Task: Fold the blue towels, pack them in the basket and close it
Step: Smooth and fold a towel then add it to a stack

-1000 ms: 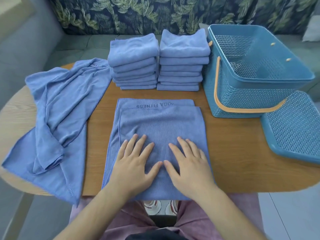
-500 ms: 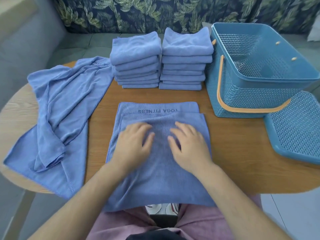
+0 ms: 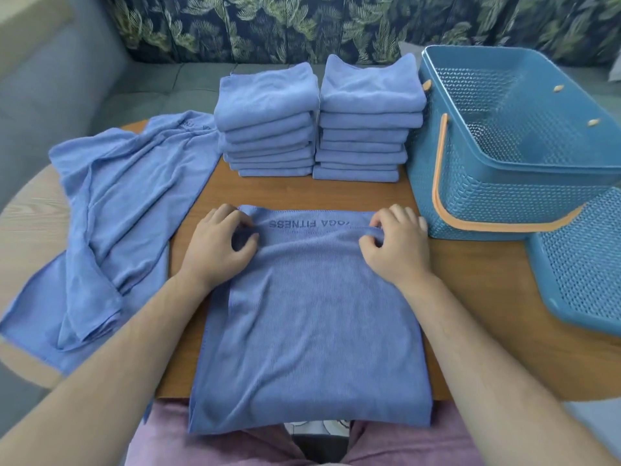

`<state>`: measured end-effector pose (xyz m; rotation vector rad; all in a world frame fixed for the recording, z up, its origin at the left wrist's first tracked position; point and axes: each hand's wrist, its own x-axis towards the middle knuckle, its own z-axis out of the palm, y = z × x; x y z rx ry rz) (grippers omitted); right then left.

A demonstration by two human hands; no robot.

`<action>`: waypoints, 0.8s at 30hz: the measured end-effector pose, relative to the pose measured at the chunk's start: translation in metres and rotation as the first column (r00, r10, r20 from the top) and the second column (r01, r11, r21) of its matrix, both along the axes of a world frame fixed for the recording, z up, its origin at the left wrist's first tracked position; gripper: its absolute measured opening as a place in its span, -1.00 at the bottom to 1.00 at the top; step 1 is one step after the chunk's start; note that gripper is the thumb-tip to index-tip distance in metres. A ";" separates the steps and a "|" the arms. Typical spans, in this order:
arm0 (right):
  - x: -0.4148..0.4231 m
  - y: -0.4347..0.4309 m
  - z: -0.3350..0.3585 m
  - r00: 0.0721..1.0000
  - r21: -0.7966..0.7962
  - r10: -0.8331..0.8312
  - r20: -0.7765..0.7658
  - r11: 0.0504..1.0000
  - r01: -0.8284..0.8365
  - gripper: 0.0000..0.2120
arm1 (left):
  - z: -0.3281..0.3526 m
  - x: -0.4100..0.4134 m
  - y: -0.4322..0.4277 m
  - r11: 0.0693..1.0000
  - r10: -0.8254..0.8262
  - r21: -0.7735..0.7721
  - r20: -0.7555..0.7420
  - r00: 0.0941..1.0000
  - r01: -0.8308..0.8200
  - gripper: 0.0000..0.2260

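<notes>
**A:** What are the hands doing?

**B:** The left hand (image 3: 218, 245) pinches the far left corner of the towel (image 3: 309, 324) in front of the person, fingers curled into the cloth. The right hand (image 3: 398, 245) pinches the far right corner the same way. The towel lies doubled on the table (image 3: 470, 290), with its near end hanging over the edge towards the lap.

**A:** What could go wrong?

**B:** As I judge it, if one hand pulls ahead of the other, the fold will skew. The pinch seems to bunch the upper layer, so the strip with the YOGA FITNESS lettering (image 3: 309, 224) may stay behind and the edges won't meet. With that overhang, a tug towards the body could slide the whole towel off.

**A:** And further out?

**B:** The left stack (image 3: 267, 129) and the right stack (image 3: 368, 122) are tall and their top towels sit tilted. A knock could tip them.

**A:** Counts?

**B:** There is one towel in hand. The two stacks hold roughly seven folded towels each, though the lower edges crowd too close to be sure. The loose heap (image 3: 117, 213) at the left is probably two towels, but I cannot tell. There is one open basket (image 3: 504, 190) with nothing visible inside and one orange handle (image 3: 440, 176) lowered. One lid (image 3: 584, 264) lies just beside it.
</notes>
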<state>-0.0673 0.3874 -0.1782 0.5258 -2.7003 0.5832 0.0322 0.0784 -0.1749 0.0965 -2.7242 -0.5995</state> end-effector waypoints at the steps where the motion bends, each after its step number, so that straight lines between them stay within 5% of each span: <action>1: 0.000 0.001 0.000 1.000 -0.014 -0.001 -0.007 1.000 0.001 -0.89 | -0.002 -0.001 -0.001 1.000 -0.004 0.006 -0.009 1.000 0.004 -0.83; 6: 0.003 0.008 0.003 0.998 -0.123 0.045 -0.042 0.991 -0.050 -0.92 | -0.005 0.000 -0.003 1.000 -0.013 0.023 -0.095 0.995 0.015 -0.96; 12: -0.011 0.028 -0.001 0.964 -0.271 0.233 0.131 0.943 -0.191 -0.80 | -0.002 -0.002 -0.004 0.985 0.062 0.168 -0.076 0.995 -0.049 -0.95; 15: -0.012 0.032 -0.001 0.963 -0.366 0.223 0.152 0.918 -0.155 -0.92 | -0.002 -0.003 -0.004 0.978 0.082 0.202 -0.094 0.992 -0.062 -0.94; 24: -0.011 0.022 -0.007 0.998 -0.184 0.045 0.050 0.982 -0.035 -0.89 | -0.003 -0.007 -0.006 0.980 0.158 0.144 -0.119 0.980 -0.140 -0.96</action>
